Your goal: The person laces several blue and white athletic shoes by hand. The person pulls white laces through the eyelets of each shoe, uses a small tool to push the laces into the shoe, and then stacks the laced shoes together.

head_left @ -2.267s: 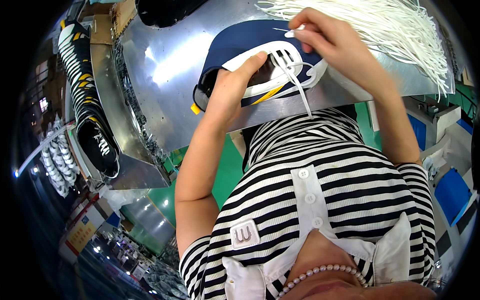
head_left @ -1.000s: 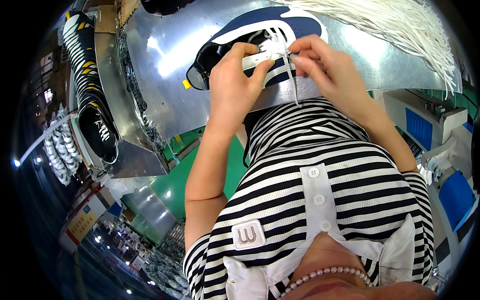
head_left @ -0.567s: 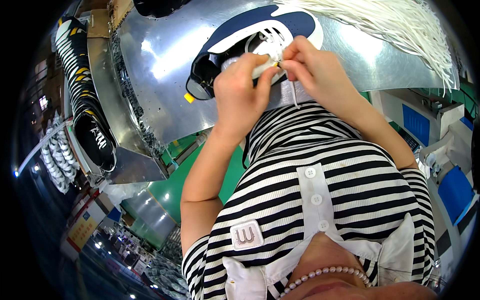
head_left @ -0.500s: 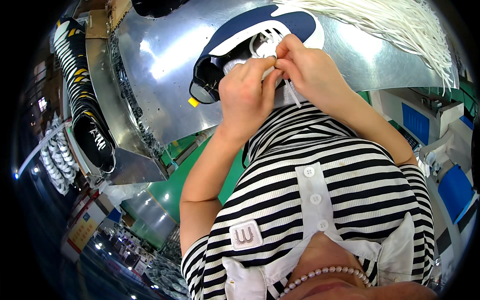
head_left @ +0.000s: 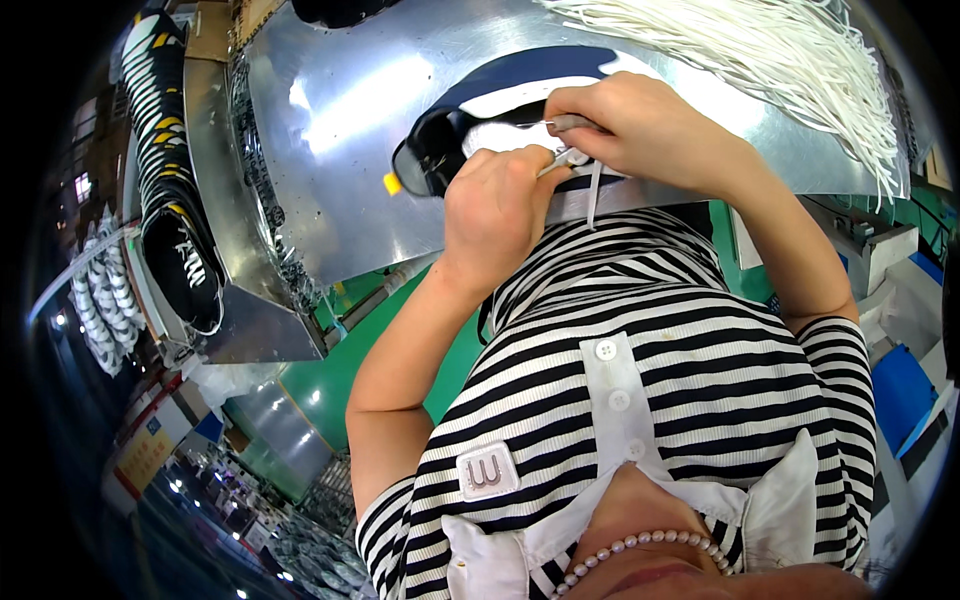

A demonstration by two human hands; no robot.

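A navy and white shoe (head_left: 500,78) lies on its side on the metal table, its dark opening and yellow tab toward the left. Over its throat my right hand (head_left: 645,130) is closed around a slim greyish tool (head_left: 574,122) with a thin metal tip pointing left. Just below and left, my left hand (head_left: 495,205) is closed in a pinch on a white shoelace (head_left: 560,161) at the shoe's eyelets. One loose lace end (head_left: 594,195) hangs past the near edge of the table. My fingers hide part of the lacing.
A bundle of white laces (head_left: 740,60) spreads over the far right of the metal table (head_left: 350,180). Along the left, a long row of dark shoes (head_left: 165,140) stands in a metal trough (head_left: 215,190). A black object (head_left: 335,8) sits at the far edge.
The shoe has shifted slightly nearer. My right hand has gone from pinching close to my left hand to gripping the slim tool, which now shows. The loose lace end hangs straighter.
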